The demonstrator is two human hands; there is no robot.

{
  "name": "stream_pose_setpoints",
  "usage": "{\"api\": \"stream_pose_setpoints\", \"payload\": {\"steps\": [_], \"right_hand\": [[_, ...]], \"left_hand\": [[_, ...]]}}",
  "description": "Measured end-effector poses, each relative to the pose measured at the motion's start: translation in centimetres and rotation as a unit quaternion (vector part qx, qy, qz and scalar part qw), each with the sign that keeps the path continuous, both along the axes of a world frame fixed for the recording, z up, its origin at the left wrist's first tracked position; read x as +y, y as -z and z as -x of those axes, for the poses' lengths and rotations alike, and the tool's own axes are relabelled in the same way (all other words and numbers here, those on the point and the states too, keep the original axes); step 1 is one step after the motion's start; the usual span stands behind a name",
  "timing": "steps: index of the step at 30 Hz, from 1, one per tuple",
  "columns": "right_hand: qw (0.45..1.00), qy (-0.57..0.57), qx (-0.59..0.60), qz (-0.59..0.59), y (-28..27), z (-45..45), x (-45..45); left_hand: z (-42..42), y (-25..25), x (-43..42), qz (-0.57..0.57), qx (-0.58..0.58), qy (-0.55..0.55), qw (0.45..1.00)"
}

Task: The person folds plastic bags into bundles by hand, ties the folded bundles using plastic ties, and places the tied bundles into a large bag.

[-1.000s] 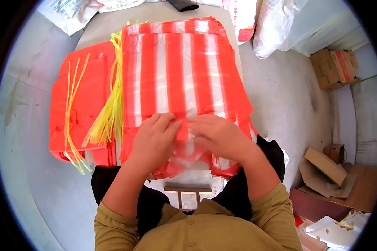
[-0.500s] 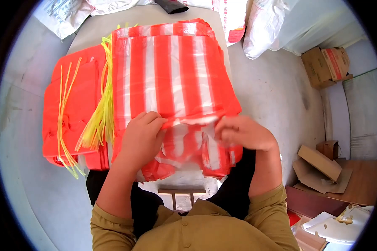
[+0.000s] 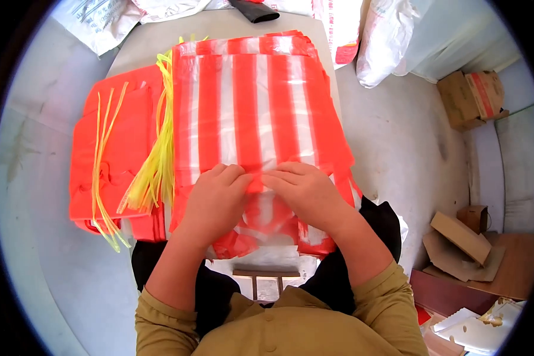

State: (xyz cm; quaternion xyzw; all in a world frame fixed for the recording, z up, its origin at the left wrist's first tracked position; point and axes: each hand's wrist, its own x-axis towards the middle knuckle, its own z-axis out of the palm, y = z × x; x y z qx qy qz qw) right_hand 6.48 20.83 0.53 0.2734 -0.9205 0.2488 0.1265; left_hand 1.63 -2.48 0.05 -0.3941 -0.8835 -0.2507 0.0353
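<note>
A thick stack of red-and-white striped plastic bags [image 3: 252, 113] lies flat before me, its handle ends towards my lap. My left hand [image 3: 219, 194] is closed on the top bag near its lower part, fingers bent and pressed together. Close beside it, my right hand [image 3: 302, 191] also grips the top bag, its fingertips almost meeting the left ones. Both thumbs are largely hidden. Along the stack's left edge hangs a bunch of yellow plastic ties [image 3: 154, 172].
Folded red bags [image 3: 118, 133] lie on the left, with a few loose yellow strips [image 3: 99, 169] across them. White sacks [image 3: 101, 21] and a black object [image 3: 255, 10] sit at the table's far end. Cardboard boxes [image 3: 466, 101] stand on the right.
My right hand has moved left along the bag, up beside my left hand. The lifted, folded edge of the top bag now lies flatter. The view has shifted slightly.
</note>
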Motion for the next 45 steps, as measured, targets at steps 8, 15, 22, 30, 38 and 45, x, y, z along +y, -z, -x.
{"api": "stream_pose_setpoints", "payload": {"steps": [8, 15, 22, 30, 38, 45], "right_hand": [[0.992, 0.084, -0.097, 0.014, -1.5, 0.1, 0.3], [0.970, 0.031, -0.238, 0.028, -3.8, -0.5, 2.8], [0.928, 0.055, -0.368, 0.012, -3.8, 2.4, 3.0], [0.935, 0.161, -0.303, 0.090, -1.4, 2.6, 2.5], [0.923, 0.155, -0.339, 0.093, -3.3, -1.4, 6.7], [0.939, 0.106, -0.326, 0.032, -3.9, -3.3, 6.9]], "left_hand": [[0.1, -2.0, -2.2, -0.015, 0.031, -0.040, 0.999], [-0.3, -2.2, -6.4, -0.078, -0.138, -0.075, 0.985], [-0.8, -1.1, -7.0, -0.099, -0.314, -0.138, 0.934], [-0.4, -0.4, -6.3, -0.083, -0.290, -0.223, 0.927], [-0.5, 0.8, -5.7, -0.101, -0.249, -0.277, 0.923], [-0.7, 0.0, -7.2, -0.137, -0.347, -0.201, 0.906]]}}
